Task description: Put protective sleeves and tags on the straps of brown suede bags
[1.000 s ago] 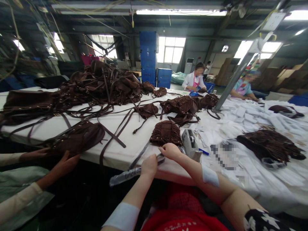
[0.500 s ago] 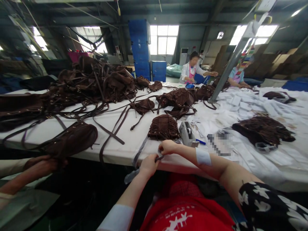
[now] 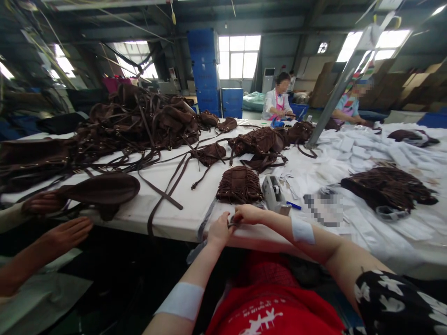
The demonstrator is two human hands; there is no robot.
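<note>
My left hand (image 3: 219, 231) and my right hand (image 3: 248, 214) meet at the table's front edge, fingers closed in a pinch. Between them shows a small piece of a dark strap (image 3: 231, 225), largely covered by the fingers. Just beyond lies a brown fringed bag (image 3: 239, 185), flap facing up. Clear plastic wrap (image 3: 202, 228) runs from beside the bag over the edge, and its lower end hangs behind my left wrist. To the right of the bag stands a grey tape dispenser (image 3: 274, 193), with a blue pen (image 3: 294, 205) beside it.
Brown bags and straps (image 3: 139, 121) are heaped on the white table (image 3: 174, 218) at left. A co-worker's hands (image 3: 66, 235) handle a brown bag (image 3: 108, 188). A slanted metal post (image 3: 337, 93), white packets (image 3: 363, 151) and another fringed bag (image 3: 387, 190) are at right. Two people work opposite.
My left hand has risen slightly towards my right, and less strap shows between them. At left, the co-worker has turned the bag and taken one hand off it.
</note>
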